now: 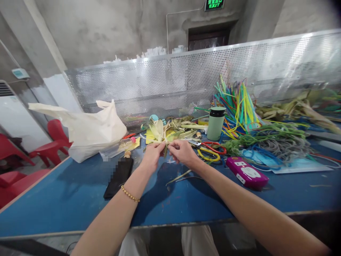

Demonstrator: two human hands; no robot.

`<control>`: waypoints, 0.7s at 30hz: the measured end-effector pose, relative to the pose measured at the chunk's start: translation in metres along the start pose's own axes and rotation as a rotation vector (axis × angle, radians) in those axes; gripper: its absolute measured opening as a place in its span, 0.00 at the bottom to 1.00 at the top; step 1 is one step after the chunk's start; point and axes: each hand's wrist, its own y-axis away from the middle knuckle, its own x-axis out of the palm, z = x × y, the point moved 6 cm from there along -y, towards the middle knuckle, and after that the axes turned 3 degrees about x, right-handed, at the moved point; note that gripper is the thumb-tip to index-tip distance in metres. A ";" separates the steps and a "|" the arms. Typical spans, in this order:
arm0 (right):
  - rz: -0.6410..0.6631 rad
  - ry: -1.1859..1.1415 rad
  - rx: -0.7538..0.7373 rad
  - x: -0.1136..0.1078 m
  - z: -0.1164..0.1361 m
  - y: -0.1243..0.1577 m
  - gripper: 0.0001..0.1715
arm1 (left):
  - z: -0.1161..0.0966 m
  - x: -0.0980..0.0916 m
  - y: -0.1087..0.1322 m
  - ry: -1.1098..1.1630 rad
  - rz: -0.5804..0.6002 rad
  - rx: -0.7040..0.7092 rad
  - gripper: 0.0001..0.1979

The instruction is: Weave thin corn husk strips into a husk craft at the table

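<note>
Over the middle of the table, my left hand (pixel 152 157) and my right hand (pixel 183 152) meet with fingers pinched on a pale dried corn husk (pixel 157 131). Its leaves fan out above my fingertips, while the part between the two hands is mostly hidden. Thin husk strips (pixel 183 175) lie below my right hand. Just beyond that hand are red-handled scissors (pixel 214 146) and a yellow-handled pair (pixel 209 155). More husk pieces and yellow paper (pixel 150 137) lie behind the bundle.
A white plastic bag (pixel 93 131), a clear bottle (pixel 125 143) and a black phone (pixel 119 177) are on the left. To the right are a green cup (pixel 215 124), a purple box (pixel 246 173), colourful strips (pixel 243 106) and cords (pixel 277 137). A perforated metal screen (pixel 149 89) stands behind.
</note>
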 end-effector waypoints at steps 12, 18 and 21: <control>-0.173 0.248 -0.184 -0.021 0.020 0.007 0.10 | -0.015 0.000 0.004 -0.287 -0.037 0.090 0.07; -0.202 0.469 -0.547 -0.033 0.035 0.007 0.09 | -0.017 0.004 0.005 -0.287 0.002 0.098 0.05; -0.038 0.435 -0.576 -0.025 0.033 0.003 0.08 | -0.016 0.007 0.006 -0.266 0.054 0.095 0.06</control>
